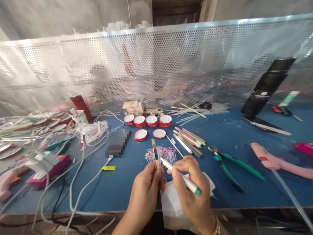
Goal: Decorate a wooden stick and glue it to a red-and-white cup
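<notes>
Both hands are busy down by the front edge of the blue surface (93, 187), around the middle of its visible length. The left hand (146, 186) has thumb and fingers pinched together on the lower end of a flat wooden stick (154, 147), which points up and away toward the back edge and has dark and greenish bands across it. The right hand (193, 186) has its fingers clamped around a white marker (191, 184) with a teal end, pen-style, and the tip is right at the stick's side; can't really tell if it's touching. Just past the stick there's a messy heap of pastel loops (168, 152), and under the right hand some crumpled white material (171, 200) hangs over the front edge. Further back toward the perforated metal panel (137, 75) sit four red-rimmed stacks (152, 121) in a row, with two shallow red-rimmed pieces (140, 134) in front of them. To the right of those lies a loose bunch of coloured markers (186, 140), then teal-handled pliers (238, 168) with their handles spread toward the front edge, and a pink glue gun (266, 158) nearer the right end.
</notes>
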Tool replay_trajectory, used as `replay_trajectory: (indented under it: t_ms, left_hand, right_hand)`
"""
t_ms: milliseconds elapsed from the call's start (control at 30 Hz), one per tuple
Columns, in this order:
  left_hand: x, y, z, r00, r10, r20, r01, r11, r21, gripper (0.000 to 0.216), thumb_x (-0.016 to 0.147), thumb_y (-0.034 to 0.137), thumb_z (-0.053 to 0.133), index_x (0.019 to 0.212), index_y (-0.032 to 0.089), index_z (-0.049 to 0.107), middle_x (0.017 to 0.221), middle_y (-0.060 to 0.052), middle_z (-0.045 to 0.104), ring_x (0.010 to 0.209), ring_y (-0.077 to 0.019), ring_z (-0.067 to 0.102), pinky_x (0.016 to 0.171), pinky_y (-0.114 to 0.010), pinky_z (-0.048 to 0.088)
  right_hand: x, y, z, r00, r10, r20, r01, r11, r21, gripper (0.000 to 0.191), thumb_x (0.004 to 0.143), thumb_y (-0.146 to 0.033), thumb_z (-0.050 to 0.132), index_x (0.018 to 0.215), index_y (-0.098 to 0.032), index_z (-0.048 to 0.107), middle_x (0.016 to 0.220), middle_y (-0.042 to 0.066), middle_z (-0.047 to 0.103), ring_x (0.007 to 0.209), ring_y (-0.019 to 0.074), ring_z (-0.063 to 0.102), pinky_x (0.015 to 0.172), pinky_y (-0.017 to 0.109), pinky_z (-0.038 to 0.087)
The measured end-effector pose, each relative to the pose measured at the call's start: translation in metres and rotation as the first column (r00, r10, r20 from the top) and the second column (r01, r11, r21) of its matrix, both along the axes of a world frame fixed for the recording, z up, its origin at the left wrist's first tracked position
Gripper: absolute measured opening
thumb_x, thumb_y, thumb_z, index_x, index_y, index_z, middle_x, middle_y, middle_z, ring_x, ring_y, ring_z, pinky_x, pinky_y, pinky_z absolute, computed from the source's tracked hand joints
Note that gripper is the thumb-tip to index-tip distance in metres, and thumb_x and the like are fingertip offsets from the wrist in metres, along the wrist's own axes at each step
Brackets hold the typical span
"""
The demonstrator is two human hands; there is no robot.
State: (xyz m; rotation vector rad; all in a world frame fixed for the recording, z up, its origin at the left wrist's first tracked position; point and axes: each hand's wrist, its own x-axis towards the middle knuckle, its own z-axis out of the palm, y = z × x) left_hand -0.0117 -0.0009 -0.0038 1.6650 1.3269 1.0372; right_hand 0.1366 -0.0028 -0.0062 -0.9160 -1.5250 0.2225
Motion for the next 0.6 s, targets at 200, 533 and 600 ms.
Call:
replay_trajectory:
  t_ms: [200,533,600]
  left_hand:
    - [-0.0024,0.0011,-0.0025,1.0,-0.007,0.014,0.007,1.0,0.018,0.03,0.102,0.043,0.037,0.101,0.021,0.058,0.069,0.002,0.063,0.062,-0.0137,0.054,0.063,-0.024,0.04]
    - [-0.0018,0.0025,-0.0008,0.995,0.014,0.102,-0.013,1.0,-0.006,0.032,0.099,0.045,0.043,0.09,0.02,0.06,0.073,-0.001,0.069,0.061,-0.0136,0.055,0.061,-0.024,0.041]
    - [-0.0057,-0.0008,0.0046,0.997,0.016,0.082,-0.012,0.999,-0.043,0.036,0.098,0.047,0.046,0.08,0.019,0.06,0.07,-0.001,0.068,0.058,-0.0133,0.054,0.06,-0.024,0.04]
  right_hand:
    - [-0.0012,0.0015,-0.0059,0.989,-0.03,-0.146,0.025,0.999,-0.034,0.01,0.095,-0.018,0.057,0.103,-0.024,0.062,0.092,0.003,0.067,0.084,0.0187,0.066,0.08,0.036,0.052]
    - [0.0,-0.0001,-0.0023,0.996,-0.042,-0.077,0.037,0.997,-0.063,0.019,0.097,-0.024,0.054,0.113,-0.024,0.065,0.103,0.006,0.07,0.094,0.0215,0.068,0.084,0.039,0.056]
    - [-0.0008,0.0,-0.0029,0.993,-0.042,-0.111,0.031,0.994,-0.105,0.023,0.099,-0.025,0.051,0.117,-0.023,0.064,0.103,0.007,0.07,0.092,0.0212,0.069,0.082,0.039,0.057]
